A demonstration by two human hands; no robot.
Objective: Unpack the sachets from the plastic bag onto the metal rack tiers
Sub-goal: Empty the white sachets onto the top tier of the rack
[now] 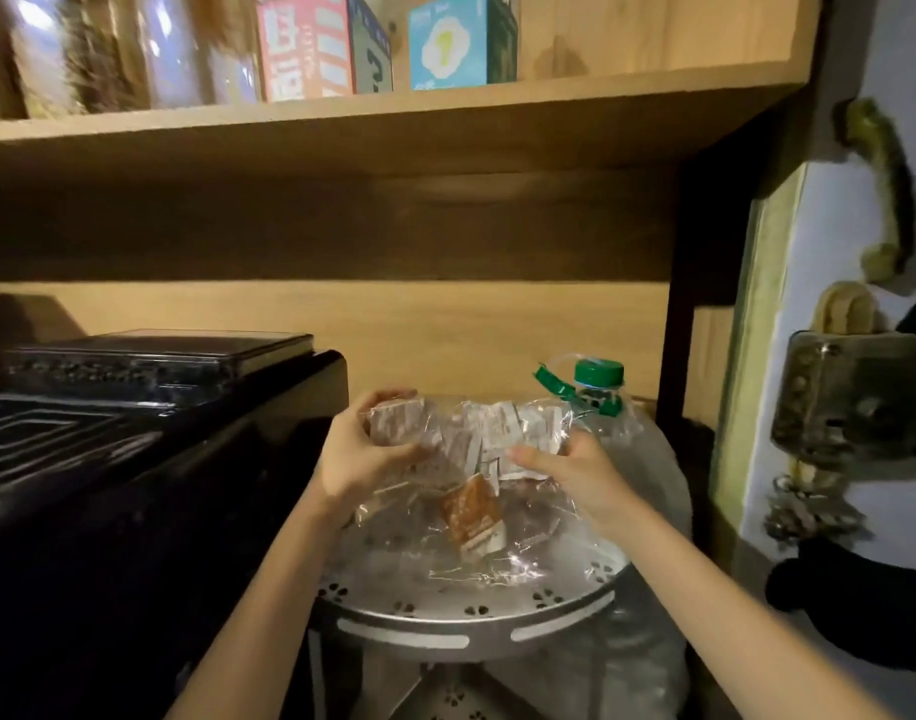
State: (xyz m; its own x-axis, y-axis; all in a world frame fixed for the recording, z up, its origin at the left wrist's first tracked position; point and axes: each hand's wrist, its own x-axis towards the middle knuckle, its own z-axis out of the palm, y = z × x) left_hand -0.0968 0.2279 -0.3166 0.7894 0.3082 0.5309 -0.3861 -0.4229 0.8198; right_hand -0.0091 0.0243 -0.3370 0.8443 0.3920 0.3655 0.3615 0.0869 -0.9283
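Observation:
A clear plastic bag (497, 543) rests on the round top tier of a perforated metal rack (466, 623). Inside it lie several white sachets (497, 433) and one brown sachet (471, 514). My left hand (362, 459) grips the bag's upper left corner, bunched around a clump of sachets. My right hand (570, 470) pinches the bag's upper right part, fingers against the white sachets. A lower rack tier (461, 701) shows beneath the top one, partly hidden.
A large clear bottle with a green cap (598, 379) stands right behind the rack. A black appliance (149, 459) fills the left side. A wooden shelf (393, 127) with boxes and jars hangs overhead. Objects hang on the right wall (850, 407).

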